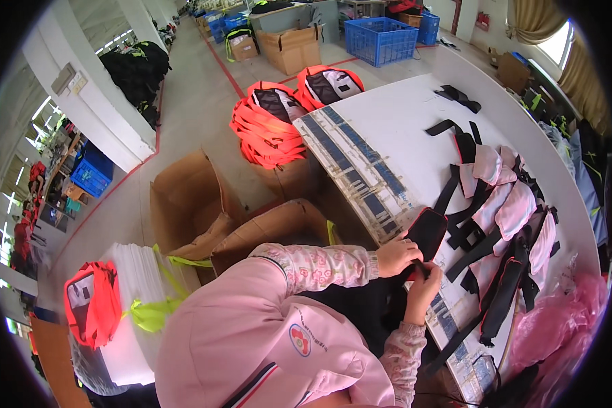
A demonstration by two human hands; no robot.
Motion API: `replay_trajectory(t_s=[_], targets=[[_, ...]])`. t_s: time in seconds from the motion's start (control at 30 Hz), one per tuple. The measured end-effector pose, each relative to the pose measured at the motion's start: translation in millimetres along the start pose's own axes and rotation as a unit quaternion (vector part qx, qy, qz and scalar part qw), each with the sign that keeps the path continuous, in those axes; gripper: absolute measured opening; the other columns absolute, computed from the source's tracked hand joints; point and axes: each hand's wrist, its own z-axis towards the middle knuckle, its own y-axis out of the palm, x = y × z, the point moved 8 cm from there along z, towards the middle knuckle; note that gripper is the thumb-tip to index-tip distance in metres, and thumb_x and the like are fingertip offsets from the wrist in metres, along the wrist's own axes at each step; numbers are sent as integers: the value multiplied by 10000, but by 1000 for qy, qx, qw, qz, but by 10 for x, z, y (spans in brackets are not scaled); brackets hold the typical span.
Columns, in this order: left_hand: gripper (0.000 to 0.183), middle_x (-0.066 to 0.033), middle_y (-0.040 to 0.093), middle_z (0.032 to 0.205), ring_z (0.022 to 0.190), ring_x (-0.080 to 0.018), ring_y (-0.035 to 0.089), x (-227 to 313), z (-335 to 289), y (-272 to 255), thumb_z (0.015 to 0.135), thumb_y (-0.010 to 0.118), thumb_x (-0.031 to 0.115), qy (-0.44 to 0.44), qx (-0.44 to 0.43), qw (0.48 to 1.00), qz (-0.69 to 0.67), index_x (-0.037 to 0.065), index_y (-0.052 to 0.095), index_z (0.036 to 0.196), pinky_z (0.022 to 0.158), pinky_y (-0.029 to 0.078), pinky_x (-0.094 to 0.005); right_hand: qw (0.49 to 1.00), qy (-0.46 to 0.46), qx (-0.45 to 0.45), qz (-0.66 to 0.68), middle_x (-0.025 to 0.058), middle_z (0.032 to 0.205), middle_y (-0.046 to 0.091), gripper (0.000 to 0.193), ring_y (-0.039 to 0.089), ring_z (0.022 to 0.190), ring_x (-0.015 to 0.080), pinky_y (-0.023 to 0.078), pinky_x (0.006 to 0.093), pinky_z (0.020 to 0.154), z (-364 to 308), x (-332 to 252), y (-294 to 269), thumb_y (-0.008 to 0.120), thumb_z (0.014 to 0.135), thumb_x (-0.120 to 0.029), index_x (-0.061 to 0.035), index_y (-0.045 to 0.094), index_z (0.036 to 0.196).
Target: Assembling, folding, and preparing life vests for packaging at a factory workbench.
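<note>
A black padded strap with red edging [428, 231] is held just right of the frame's centre, over the taped edge of the table [387, 122]. Its lower end is gripped by the left hand [396, 257], whose fingers are drawn in narrowly; dark material is pinched beside it by the right hand [423, 291], its grip also narrow. The two hands are set close together.

The table's left edge is marked by a dark-and-white taped band [357, 170] slanting toward the lower right. On the right, movement is bounded by a heap of pink and black straps [503, 211] and by a raised white panel [564, 163]. More room is left at the upper right, where white tabletop is exposed below a loose black strap [459, 97]. Beyond the left edge, the floor is taken up by open cardboard boxes [183, 194] and stacked orange bags [268, 129]. The lower right corner is filled by pink plastic [557, 333].
</note>
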Motion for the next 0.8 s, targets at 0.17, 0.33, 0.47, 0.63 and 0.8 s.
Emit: replay_trajectory(t_s=[0.17, 0.33, 0.47, 0.63, 0.8], targets=[[363, -79, 539, 993, 1001, -281, 529, 68, -16, -316, 693, 665, 69, 25, 123, 992, -18, 123, 563, 1038, 999, 328, -451, 966, 154, 1, 207, 52, 838, 588, 44, 568, 749, 114, 456, 234, 674, 81, 217, 37, 543, 825, 23, 1, 549, 863], [287, -107, 618, 956, 904, -273, 612, -445, -189, 40, 798, 603, 101, -253, 39, 944, -209, 57, 556, 1078, 830, 453, -315, 864, 218, 29, 453, 25, 832, 548, 97, 525, 730, 87, 450, 209, 683, -3, 161, 92, 465, 866, 63, -27, 500, 874], [229, -93, 652, 967, 911, -190, 633, -340, -179, 277, 916, 463, 124, -275, 36, 829, -486, -10, 549, 1081, 813, 474, -293, 893, 173, 20, 414, 17, 828, 537, 94, 516, 745, 80, 437, 202, 687, 11, 115, -4, 477, 858, 65, -28, 495, 858], [266, -123, 617, 1073, 997, -238, 602, 43, -59, 67, 929, 422, 165, -256, 27, 571, -780, 5, 530, 1113, 915, 448, -385, 955, 63, 57, 283, 22, 867, 544, 77, 518, 809, 94, 430, 215, 752, 62, -165, -251, 490, 868, 47, -22, 503, 901], [395, -135, 572, 1194, 1103, -250, 540, 423, 16, 242, 880, 519, 190, -233, -59, 380, -893, -48, 502, 1194, 1015, 356, -394, 887, 87, 94, 443, 24, 842, 561, 46, 537, 766, 88, 435, 212, 710, 74, 135, -321, 546, 891, -28, -23, 506, 913]])
